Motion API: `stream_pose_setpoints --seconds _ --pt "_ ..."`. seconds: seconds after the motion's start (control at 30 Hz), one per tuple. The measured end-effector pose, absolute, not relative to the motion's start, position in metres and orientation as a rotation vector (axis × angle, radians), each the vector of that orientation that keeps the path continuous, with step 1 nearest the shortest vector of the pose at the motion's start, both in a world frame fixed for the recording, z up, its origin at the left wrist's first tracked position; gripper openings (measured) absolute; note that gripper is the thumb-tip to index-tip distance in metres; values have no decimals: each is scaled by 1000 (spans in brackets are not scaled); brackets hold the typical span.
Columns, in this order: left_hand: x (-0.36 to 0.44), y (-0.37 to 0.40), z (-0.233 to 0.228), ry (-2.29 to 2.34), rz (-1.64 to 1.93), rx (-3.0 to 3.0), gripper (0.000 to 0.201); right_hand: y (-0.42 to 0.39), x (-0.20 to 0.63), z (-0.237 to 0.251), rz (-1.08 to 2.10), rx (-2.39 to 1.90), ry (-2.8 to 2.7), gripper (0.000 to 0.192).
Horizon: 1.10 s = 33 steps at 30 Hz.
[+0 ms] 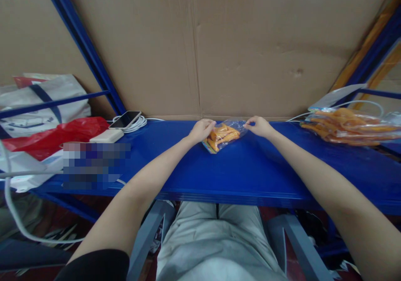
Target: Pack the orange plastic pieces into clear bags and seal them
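Note:
A clear plastic bag (223, 135) with orange contents lies on the blue table, close to its back edge; what the orange items are I cannot make out. At the bag's upper left, my left hand (203, 130) has its fingers pinched together on the plastic. My right hand (258, 126) pinches the bag's right end between thumb and fingertips. A coloured strip shows along the bag's lower left side.
Several filled bags of orange items (347, 126) are piled at the right. On the left are a phone (126, 120), a coiled white cable (138, 124), a white box (107, 136), a red bag (62, 135) and a tote bag (46, 101). Cardboard (238, 47) stands behind the blue table (225, 176).

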<state>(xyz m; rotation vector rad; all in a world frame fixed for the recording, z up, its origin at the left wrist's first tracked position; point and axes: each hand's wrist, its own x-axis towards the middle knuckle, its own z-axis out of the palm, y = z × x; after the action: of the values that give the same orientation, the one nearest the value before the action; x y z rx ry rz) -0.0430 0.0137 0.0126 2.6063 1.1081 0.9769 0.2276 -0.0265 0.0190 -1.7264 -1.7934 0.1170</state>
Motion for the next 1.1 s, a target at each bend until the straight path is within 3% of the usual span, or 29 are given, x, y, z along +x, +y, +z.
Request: stream_pose_setpoints --seconds 0.1,0.17,0.33,0.43,0.6,0.8,1.1 --pt "-42 14 10 1231 1063 2469 31 -29 231 19 -235 -1898 -1709 13" --pt "-40 14 8 1367 1039 2351 26 -32 232 23 -260 -1994 -1642 18" --pt "-39 15 6 1379 965 2129 31 -34 224 28 321 -2059 -1571 45" --pt "-37 18 6 1305 912 1935 39 -35 214 24 582 -1927 -1458 42" --pt "-35 25 -2 1382 980 1914 15 -36 200 15 592 -1783 -1343 31" --pt "-37 25 -8 1316 928 1819 36 -30 200 8 726 -1628 -1141 29" --pt "-39 37 -9 1492 1056 1668 27 -31 188 3 1127 -1214 -1017 30"
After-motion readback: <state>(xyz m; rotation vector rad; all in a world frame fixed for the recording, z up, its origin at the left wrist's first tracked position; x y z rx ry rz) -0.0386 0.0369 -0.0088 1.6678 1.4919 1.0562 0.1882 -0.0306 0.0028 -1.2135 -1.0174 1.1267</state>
